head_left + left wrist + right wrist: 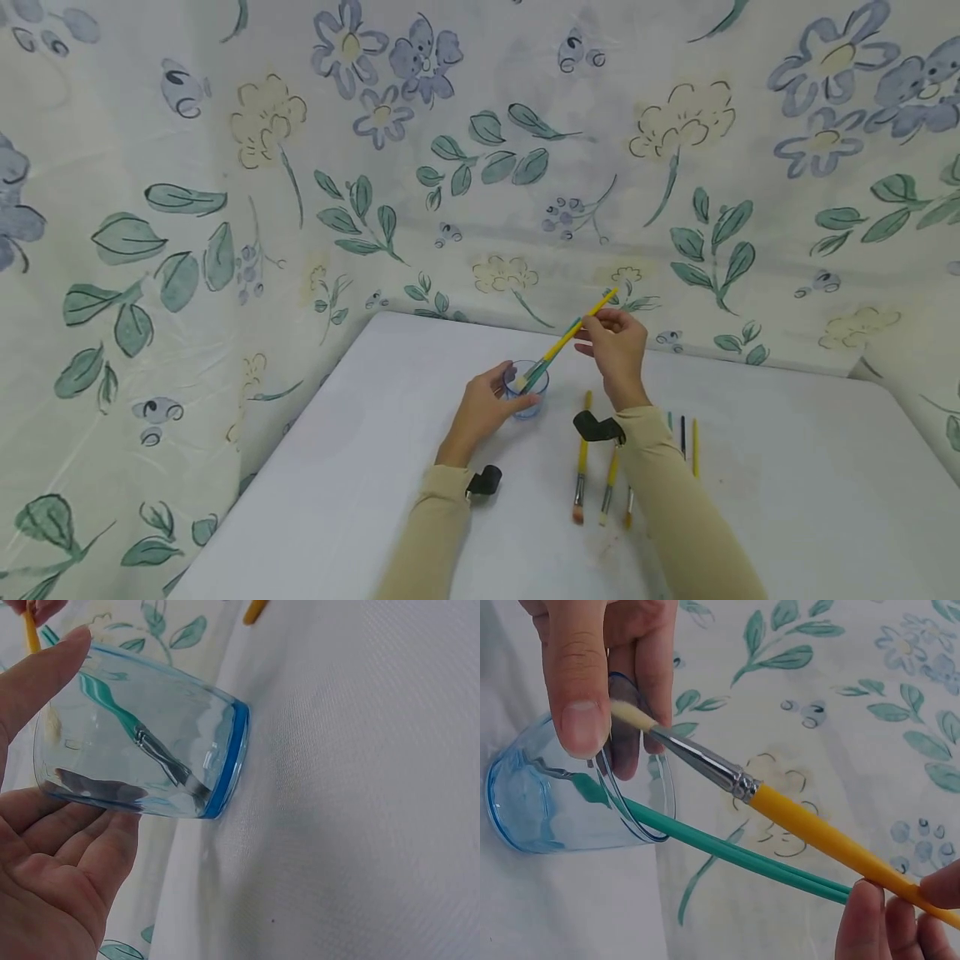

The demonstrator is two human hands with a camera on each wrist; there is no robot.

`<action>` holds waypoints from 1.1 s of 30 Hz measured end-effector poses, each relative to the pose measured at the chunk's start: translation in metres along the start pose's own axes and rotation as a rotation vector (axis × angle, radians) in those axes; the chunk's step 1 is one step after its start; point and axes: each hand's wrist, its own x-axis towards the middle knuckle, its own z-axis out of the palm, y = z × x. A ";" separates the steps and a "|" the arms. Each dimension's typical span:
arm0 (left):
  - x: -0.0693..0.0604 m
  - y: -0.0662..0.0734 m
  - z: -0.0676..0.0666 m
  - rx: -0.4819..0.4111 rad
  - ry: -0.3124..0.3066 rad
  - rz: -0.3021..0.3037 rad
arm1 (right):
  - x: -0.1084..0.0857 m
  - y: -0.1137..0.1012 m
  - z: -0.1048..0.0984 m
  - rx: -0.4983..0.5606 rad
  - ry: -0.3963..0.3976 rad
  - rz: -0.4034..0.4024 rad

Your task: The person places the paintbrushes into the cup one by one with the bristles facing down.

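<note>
A clear bluish glass [527, 407] stands on the table, and my left hand [483, 408] grips it around the rim, thumb on one side and fingers on the other. A green-handled brush [112, 705] lies slanted inside the glass [172, 727], bristles near its base. My right hand [617, 346] pinches a yellow-handled brush [817, 832] by its handle, with its pale bristles at the glass's mouth. In the right wrist view the green handle [727, 851] runs out of the glass [570, 802] to beneath the right fingers [862, 919]; whether they touch it I cannot tell.
Several brushes lie on the white table [337, 467] near the right forearm, among them a yellow one with reddish bristles [582, 467], another yellow one [610, 487] and a dark-handled one [683, 435]. A flower-patterned cloth [480, 200] hangs behind the table.
</note>
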 end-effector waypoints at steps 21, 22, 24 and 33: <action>-0.001 0.000 -0.001 0.012 0.003 0.004 | -0.007 0.006 0.008 -0.107 -0.037 0.003; -0.001 0.000 -0.001 0.017 0.004 0.005 | -0.007 0.007 0.008 -0.108 -0.040 0.002; -0.001 0.000 -0.001 0.022 0.006 0.008 | -0.008 0.009 0.008 -0.112 -0.044 -0.005; 0.000 -0.001 -0.001 0.009 0.007 0.015 | -0.009 0.011 0.005 -0.168 -0.044 -0.031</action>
